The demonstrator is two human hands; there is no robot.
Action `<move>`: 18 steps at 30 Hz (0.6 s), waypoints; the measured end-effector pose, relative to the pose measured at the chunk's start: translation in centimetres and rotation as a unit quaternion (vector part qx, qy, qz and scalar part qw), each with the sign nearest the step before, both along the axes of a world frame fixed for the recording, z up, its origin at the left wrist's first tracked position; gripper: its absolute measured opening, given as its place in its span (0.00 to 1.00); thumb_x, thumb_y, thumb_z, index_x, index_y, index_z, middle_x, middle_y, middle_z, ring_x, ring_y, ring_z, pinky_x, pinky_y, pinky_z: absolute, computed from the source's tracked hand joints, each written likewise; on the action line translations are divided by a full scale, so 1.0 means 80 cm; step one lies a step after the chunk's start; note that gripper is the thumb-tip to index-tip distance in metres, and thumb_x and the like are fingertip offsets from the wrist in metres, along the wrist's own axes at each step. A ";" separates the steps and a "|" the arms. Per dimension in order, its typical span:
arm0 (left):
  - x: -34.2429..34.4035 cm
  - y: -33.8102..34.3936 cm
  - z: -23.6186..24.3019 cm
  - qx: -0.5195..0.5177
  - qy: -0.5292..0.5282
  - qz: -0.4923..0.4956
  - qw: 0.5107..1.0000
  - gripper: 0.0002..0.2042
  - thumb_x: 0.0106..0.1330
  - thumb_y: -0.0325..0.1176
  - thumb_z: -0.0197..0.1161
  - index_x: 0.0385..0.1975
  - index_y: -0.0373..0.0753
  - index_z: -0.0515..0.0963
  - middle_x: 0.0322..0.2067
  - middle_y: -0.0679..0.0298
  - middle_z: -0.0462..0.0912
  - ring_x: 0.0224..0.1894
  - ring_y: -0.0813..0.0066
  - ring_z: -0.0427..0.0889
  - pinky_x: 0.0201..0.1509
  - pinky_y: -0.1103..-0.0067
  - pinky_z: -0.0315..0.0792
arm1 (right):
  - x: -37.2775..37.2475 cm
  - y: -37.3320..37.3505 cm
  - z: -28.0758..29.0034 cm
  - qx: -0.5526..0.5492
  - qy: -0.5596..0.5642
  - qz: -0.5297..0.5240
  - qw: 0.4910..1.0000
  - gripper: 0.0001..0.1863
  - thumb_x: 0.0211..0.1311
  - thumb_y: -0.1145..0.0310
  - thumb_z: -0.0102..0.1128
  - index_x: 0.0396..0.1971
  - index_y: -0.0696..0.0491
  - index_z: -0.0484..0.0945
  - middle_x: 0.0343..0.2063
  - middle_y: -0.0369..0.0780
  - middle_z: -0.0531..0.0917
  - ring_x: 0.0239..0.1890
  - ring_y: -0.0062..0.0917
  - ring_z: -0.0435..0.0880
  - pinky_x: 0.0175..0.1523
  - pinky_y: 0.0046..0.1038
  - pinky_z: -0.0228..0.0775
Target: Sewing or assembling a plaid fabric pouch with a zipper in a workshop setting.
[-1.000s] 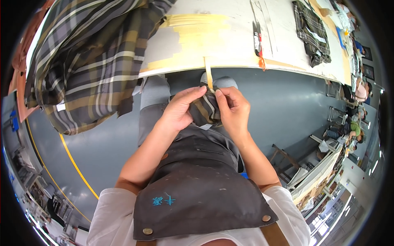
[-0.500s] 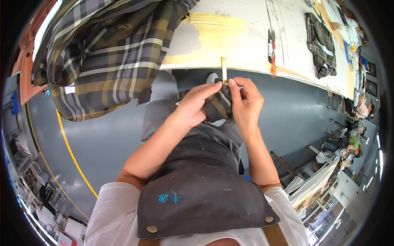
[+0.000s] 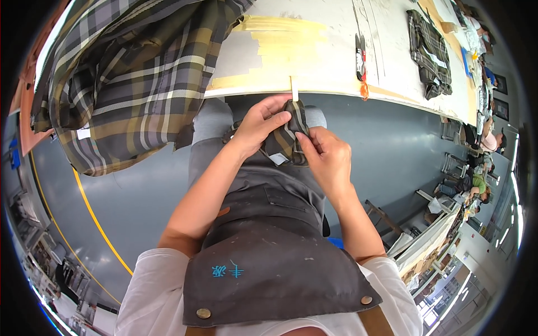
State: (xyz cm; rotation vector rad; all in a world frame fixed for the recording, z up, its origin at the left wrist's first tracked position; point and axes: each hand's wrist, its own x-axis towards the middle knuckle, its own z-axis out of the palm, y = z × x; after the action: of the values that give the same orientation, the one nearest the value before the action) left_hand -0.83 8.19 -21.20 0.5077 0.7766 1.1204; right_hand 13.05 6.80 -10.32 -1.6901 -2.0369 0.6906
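Note:
A small piece of plaid cloth in dark brown and tan is stretched between my hands, just off the table's front edge. My left hand grips its left side, thumb on top and fingers behind its upper end. With thumb and fingers, my right hand pinches the cloth's right edge lower down. A narrow pale strip juts from the table edge, and its near end meets the top of the cloth. Whether it goes inside the cloth I cannot tell. Near the cloth's lower end is a white label.
A large heap of plaid fabric hangs over the front edge of the white table at left. A red-and-black hand tool with an orange cord lies right of centre. Farther right is a folded plaid piece. People sit at far right.
My right hand has moved from the cloth's top end down to its right edge. The left fingers have moved up behind the top, and the cloth now lies more upright, with its label showing.

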 end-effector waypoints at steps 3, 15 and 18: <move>0.002 0.003 -0.002 -0.002 -0.021 -0.088 0.996 0.13 0.63 0.31 0.53 0.46 0.33 0.69 0.35 0.61 0.78 0.40 0.74 0.77 0.46 0.78 0.72 | 0.004 0.003 0.006 0.032 -0.032 0.069 0.997 0.10 0.48 0.69 0.63 0.18 0.57 0.72 0.15 0.42 0.74 0.17 0.36 0.73 0.22 0.33 0.63; 0.026 0.003 0.017 -0.099 -0.097 0.019 0.990 0.13 0.67 0.41 0.49 0.33 0.37 0.69 0.23 0.62 0.75 0.25 0.75 0.75 0.39 0.75 0.74 | 0.007 -0.034 0.008 -0.052 -0.124 0.093 0.986 0.13 0.53 0.67 0.58 0.17 0.56 0.66 0.10 0.42 0.73 0.13 0.40 0.73 0.19 0.36 0.63; 0.042 0.006 0.033 -0.080 -0.072 0.103 0.989 0.13 0.67 0.42 0.48 0.31 0.36 0.67 0.17 0.64 0.70 0.18 0.77 0.70 0.28 0.79 0.70 | -0.009 -0.043 0.003 -0.037 -0.102 0.100 0.989 0.13 0.53 0.67 0.58 0.17 0.56 0.66 0.10 0.42 0.74 0.13 0.38 0.74 0.19 0.36 0.64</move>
State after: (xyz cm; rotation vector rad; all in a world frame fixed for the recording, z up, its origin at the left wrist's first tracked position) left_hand 2.49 8.65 -18.56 0.2111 0.7968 1.2584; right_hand 12.33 3.38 -10.10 -1.6709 -2.3753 0.6897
